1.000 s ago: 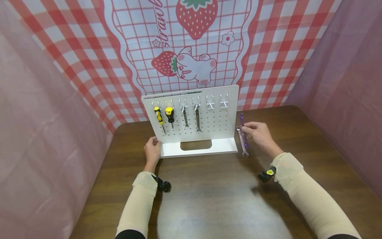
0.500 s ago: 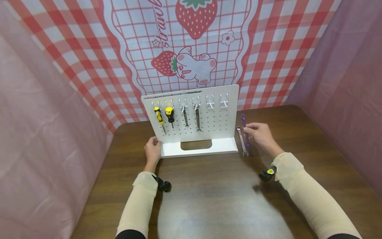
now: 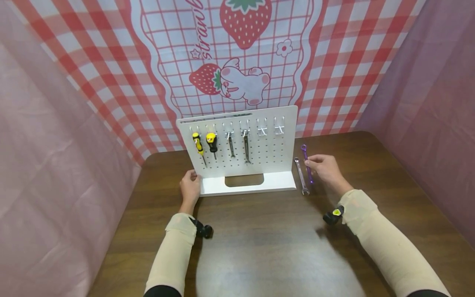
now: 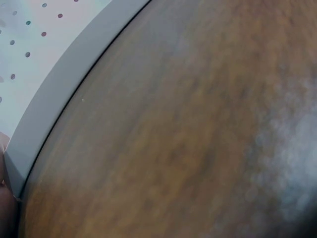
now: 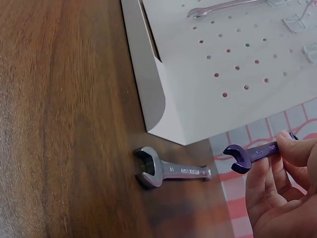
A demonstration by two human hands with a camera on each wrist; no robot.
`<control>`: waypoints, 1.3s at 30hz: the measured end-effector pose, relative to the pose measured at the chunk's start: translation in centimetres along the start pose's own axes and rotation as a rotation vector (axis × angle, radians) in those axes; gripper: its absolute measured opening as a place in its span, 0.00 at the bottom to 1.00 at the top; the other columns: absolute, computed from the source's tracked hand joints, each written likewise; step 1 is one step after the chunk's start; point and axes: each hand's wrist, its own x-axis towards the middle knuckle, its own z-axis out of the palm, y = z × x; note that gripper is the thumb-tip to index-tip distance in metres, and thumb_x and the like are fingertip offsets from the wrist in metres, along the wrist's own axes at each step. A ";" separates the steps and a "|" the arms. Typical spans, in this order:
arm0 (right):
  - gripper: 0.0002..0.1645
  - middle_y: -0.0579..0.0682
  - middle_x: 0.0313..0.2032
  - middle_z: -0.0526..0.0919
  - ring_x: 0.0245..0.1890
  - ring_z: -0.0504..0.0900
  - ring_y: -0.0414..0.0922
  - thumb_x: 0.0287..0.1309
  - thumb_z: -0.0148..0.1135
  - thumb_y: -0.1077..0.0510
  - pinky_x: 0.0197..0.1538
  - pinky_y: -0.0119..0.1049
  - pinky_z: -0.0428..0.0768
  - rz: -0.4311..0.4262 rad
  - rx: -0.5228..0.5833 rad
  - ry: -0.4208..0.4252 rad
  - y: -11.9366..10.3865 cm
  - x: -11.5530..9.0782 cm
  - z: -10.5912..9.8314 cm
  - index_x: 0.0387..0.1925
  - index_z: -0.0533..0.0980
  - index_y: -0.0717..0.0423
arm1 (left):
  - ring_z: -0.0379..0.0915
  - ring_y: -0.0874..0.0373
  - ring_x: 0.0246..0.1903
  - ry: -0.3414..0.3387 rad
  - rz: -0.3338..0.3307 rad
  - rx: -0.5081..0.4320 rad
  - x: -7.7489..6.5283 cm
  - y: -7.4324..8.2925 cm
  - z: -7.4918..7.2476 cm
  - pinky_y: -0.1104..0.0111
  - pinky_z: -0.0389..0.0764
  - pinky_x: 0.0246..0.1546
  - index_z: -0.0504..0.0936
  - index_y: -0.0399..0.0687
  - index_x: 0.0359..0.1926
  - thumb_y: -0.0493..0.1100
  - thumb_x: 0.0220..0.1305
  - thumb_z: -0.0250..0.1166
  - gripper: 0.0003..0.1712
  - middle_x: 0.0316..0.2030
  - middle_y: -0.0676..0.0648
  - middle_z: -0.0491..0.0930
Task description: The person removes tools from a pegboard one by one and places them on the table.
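My right hand [image 3: 327, 168] pinches a purple wrench [image 5: 257, 152] between thumb and fingers, to the right of the pegboard. The open jaw end of that wrench points out past the fingers in the right wrist view. Beside it on the table lies a silver wrench [image 3: 301, 176], apart from the hand. My left hand [image 3: 190, 187] grips the lower left corner of the white pegboard [image 3: 271, 159]; only a sliver of its fingers shows in the left wrist view. On the board hang two yellow-and-black screwdrivers [image 3: 212, 142] and two silver wrenches [image 3: 246, 149].
Two clear hooks [image 3: 279, 130] at the board's upper right carry nothing. The board's base [image 3: 211, 187] has a cut-out in its middle. Behind the brown wooden table [image 3: 252, 235] hangs a checked strawberry cloth [image 3: 334, 82]; pink curtains [image 3: 55, 144] stand at both sides.
My right hand has shifted slightly right and nearer, taking the purple wrench farther from the board and the silver wrench. The left hand holds its place at the board's corner.
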 end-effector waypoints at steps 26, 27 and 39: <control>0.18 0.55 0.28 0.84 0.22 0.79 0.39 0.64 0.65 0.63 0.27 0.33 0.82 0.072 -0.080 -0.028 2.5 1.4 0.2 0.47 0.78 0.78 | 0.79 0.43 0.49 -0.003 -0.004 -0.022 0.3 -0.3 0.0 0.54 0.78 0.55 0.81 0.32 0.53 0.33 0.67 0.63 0.15 0.47 0.35 0.82; 0.18 0.54 0.28 0.83 0.21 0.79 0.39 0.64 0.65 0.63 0.27 0.33 0.82 0.080 -0.093 -0.028 2.5 1.5 0.2 0.47 0.78 0.78 | 0.79 0.43 0.49 -0.002 -0.003 -0.023 0.3 -0.3 0.0 0.55 0.78 0.55 0.81 0.32 0.53 0.34 0.67 0.63 0.15 0.47 0.35 0.83; 0.16 0.59 0.28 0.84 0.20 0.81 0.41 0.62 0.65 0.63 0.26 0.34 0.83 0.097 -0.314 -0.055 3.5 2.0 -0.1 0.42 0.80 0.76 | 0.80 0.42 0.50 -0.002 0.006 -0.022 0.4 -0.3 -0.1 0.55 0.78 0.55 0.81 0.31 0.52 0.34 0.67 0.64 0.15 0.47 0.34 0.83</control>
